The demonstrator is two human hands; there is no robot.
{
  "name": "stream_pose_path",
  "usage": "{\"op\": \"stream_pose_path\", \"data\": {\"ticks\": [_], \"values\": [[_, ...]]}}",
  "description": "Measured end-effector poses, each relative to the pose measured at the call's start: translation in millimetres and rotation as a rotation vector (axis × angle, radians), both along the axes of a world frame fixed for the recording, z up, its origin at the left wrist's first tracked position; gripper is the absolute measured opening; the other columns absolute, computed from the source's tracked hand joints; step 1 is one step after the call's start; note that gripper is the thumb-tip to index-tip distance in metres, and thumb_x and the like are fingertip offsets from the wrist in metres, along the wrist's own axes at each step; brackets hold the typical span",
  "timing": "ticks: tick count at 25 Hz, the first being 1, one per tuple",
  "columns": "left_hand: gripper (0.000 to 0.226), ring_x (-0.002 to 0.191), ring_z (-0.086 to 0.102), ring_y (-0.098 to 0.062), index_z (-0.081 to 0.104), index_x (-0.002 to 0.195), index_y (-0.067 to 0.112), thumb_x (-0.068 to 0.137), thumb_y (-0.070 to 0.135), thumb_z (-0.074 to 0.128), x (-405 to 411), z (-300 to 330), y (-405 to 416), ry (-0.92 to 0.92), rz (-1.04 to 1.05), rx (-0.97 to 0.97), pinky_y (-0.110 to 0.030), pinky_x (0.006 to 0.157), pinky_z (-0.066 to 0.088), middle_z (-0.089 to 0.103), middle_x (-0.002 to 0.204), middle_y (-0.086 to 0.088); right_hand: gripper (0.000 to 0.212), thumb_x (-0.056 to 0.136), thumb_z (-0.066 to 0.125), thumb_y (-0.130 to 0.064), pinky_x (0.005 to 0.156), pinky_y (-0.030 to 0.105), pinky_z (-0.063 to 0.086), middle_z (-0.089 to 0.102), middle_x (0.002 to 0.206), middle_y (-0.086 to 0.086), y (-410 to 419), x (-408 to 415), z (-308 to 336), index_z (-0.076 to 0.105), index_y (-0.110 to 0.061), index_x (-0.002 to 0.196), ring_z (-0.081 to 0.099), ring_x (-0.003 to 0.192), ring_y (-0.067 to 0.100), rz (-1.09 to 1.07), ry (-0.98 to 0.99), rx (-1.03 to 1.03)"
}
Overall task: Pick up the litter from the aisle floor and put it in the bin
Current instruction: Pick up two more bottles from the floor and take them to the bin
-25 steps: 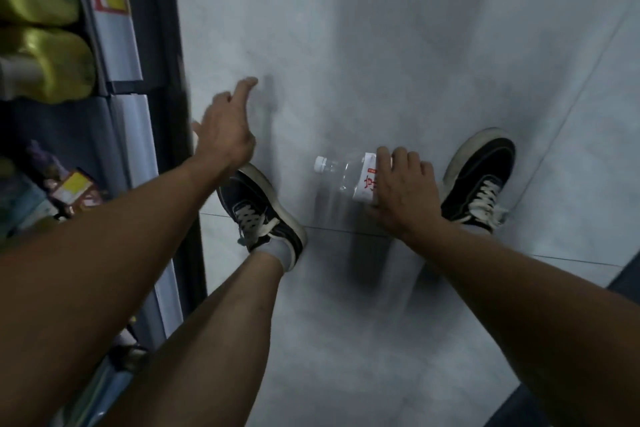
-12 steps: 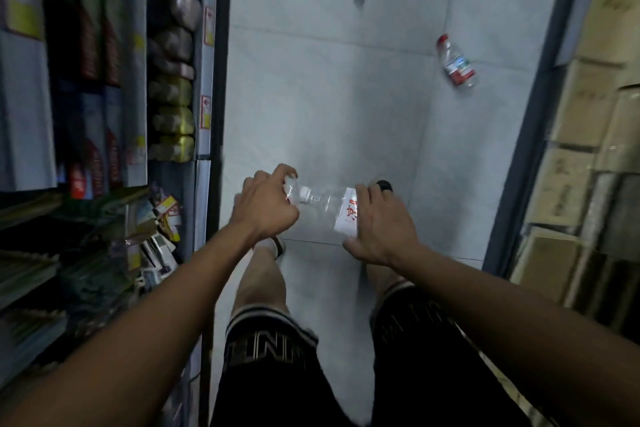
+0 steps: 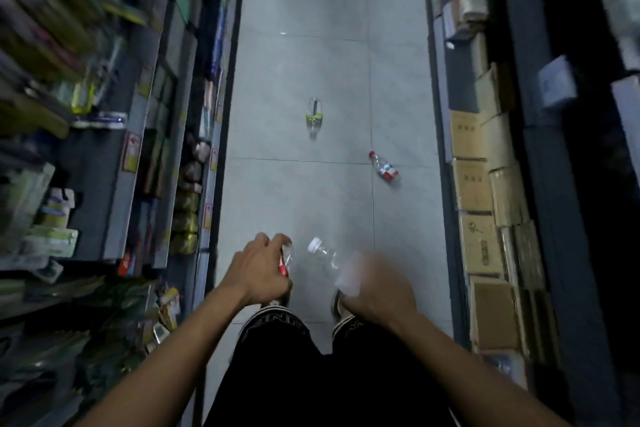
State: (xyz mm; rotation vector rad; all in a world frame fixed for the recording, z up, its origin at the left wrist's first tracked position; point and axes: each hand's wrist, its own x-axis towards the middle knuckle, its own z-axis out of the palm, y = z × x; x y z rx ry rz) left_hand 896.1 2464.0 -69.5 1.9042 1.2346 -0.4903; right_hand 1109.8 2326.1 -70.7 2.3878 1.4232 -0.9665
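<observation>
Posture changed vs 1 s ago: person now upright, clear plastic bottle w/ white cap [image 3: 323,255] off the grey tiled aisle floor [image 3: 298,191], held in right hand [image 3: 375,288] (blurred). Left hand [image 3: 259,270] grips smth clear w/ red, prob. a 2nd bottle. Still on floor ahead: green-label bottle [image 3: 314,116], red-label bottle [image 3: 384,168]. No bin in view. Cardboard boxes [image 3: 479,246] at right: contents can't tell.

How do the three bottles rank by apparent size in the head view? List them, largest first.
1. Clear bottle in the right hand: largest, but nearest the camera, so unsure.
2. Green-labelled bottle and red-capped bottle, both on the floor: they look alike, so no ranking.
</observation>
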Motion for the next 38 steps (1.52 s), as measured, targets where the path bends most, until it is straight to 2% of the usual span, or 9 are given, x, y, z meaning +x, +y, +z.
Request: {"op": "stream_pose_path", "data": {"ticks": [6,11,14,20,25,28,33,38], "values": [[0.073,0.111,0.054,-0.028,0.041,0.137,0.036,0.067,0.041,0.064,-4.1,18.2,-3.9,0.038,-0.261,0.035,-0.043,0.092,0.047,0.048,0.12,-0.002,0.086,0.06,0.069,-0.063,0.086,0.039,0.047,0.05,0.12,0.001,-83.0,-39.9,27.3,0.041,-0.023,0.132,0.054,0.11,0.026,-0.415,-0.009,0.021],[0.077,0.111,0.054,-0.032,0.038,0.139,0.034,0.067,0.042,0.066,33.0,28.9,-40.5,0.027,-0.504,0.08,-0.044,0.094,0.046,0.045,0.127,-0.006,0.09,0.061,0.07,-0.064,0.091,0.042,0.048,0.048,0.123,0.001,-184.3,-75.6,48.0,0.038,-0.023,0.134,0.053,0.113,0.027,-0.764,-0.01,0.046],[0.086,0.116,0.054,-0.035,0.034,0.144,0.033,0.064,0.045,0.064,61.2,33.2,-94.0,-0.003,-0.655,0.074,-0.047,0.096,0.048,0.042,0.132,-0.008,0.088,0.063,0.069,-0.064,0.091,0.042,0.049,0.049,0.123,0.002,-260.0,-98.1,54.8,0.039,-0.022,0.134,0.054,0.113,0.027,-1.023,-0.016,0.065],[0.087,0.117,0.052,-0.033,0.036,0.143,0.032,0.061,0.048,0.059,121.2,33.8,-242.5,0.034,-1.174,0.111,-0.046,0.098,0.048,0.053,0.128,-0.009,0.089,0.065,0.069,-0.066,0.091,0.041,0.05,0.052,0.126,0.003,-416.6,-176.6,48.9,0.04,-0.02,0.136,0.056,0.114,0.027,-1.534,-0.021,0.055],[0.093,0.121,0.054,-0.036,0.034,0.154,0.03,0.069,0.038,0.071,169.9,31.8,-382.0,0.036,-1.615,0.138,-0.045,0.1,0.048,0.053,0.131,-0.013,0.097,0.063,0.07,-0.071,0.09,0.042,0.05,0.053,0.127,0.006,-507.2,-251.5,45.3,0.038,-0.017,0.138,0.057,0.114,0.03,-1.946,-0.009,0.063],[0.093,0.121,0.055,-0.036,0.033,0.155,0.03,0.071,0.031,0.073,187.2,38.6,-453.9,0.023,-1.813,0.148,-0.043,0.097,0.048,0.053,0.133,-0.013,0.096,0.059,0.06,-0.071,0.089,0.041,0.051,0.054,0.124,0.007,-527.4,-296.4,50.5,0.039,-0.017,0.135,0.058,0.112,0.031,-2.162,-0.012,0.061],[0.1,0.123,0.055,-0.032,0.03,0.156,0.03,0.067,0.031,0.076,200.9,40.6,-571.1,0.054,-2.177,0.11,-0.04,0.095,0.048,0.051,0.14,-0.012,0.089,0.062,0.065,-0.061,0.091,0.043,0.051,0.053,0.124,0.008,-525.8,-354.8,55.4,0.04,-0.015,0.134,0.058,0.114,0.033,-2.556,0.025,0.004],[0.097,0.117,0.058,-0.033,0.032,0.153,0.028,0.067,0.037,0.075,184.1,33.5,-656.4,0.024,-2.563,0.105,-0.041,0.096,0.05,0.056,0.128,-0.013,0.082,0.065,0.064,-0.058,0.092,0.041,0.051,0.053,0.123,0.006,-497.9,-377.3,58.6,0.041,-0.017,0.132,0.058,0.113,0.031,-2.905,0.101,-0.03]]}}
